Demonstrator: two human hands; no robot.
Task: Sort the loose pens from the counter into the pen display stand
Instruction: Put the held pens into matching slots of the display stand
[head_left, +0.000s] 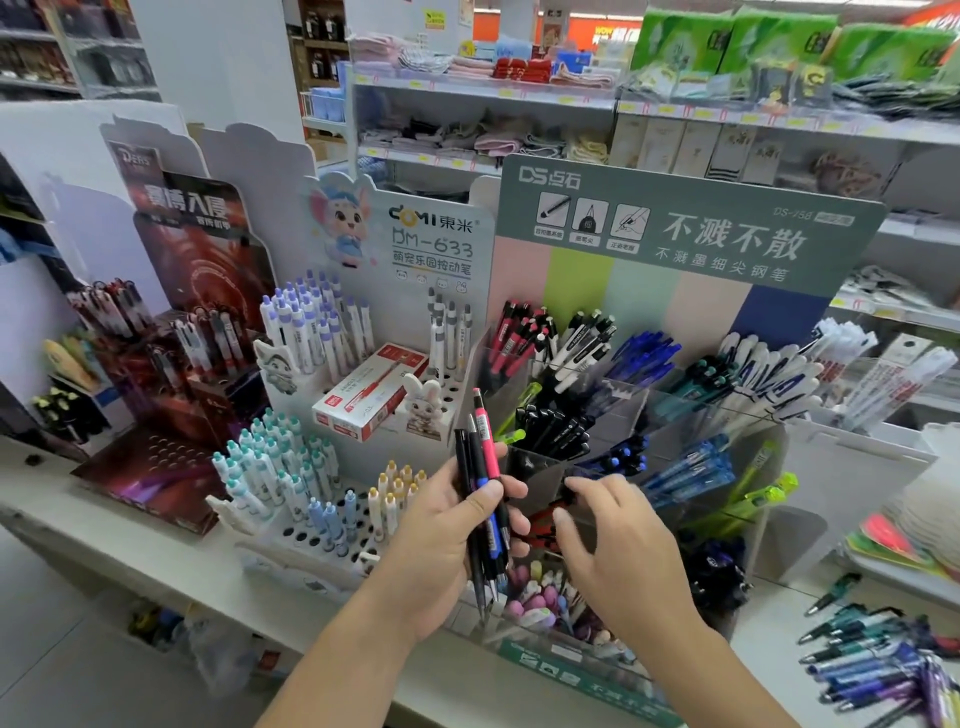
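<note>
Here, left hand (441, 525) grip curled round a bunch of pens (483, 493), about four, one pink, one blue, two black, tips down, right hand (608, 535) fingers half-curled over a red pen (540, 519) at the clear display stand (618, 410), hold unclear, loose pens (872, 660) heaped on the table (769, 644) far right.
</note>
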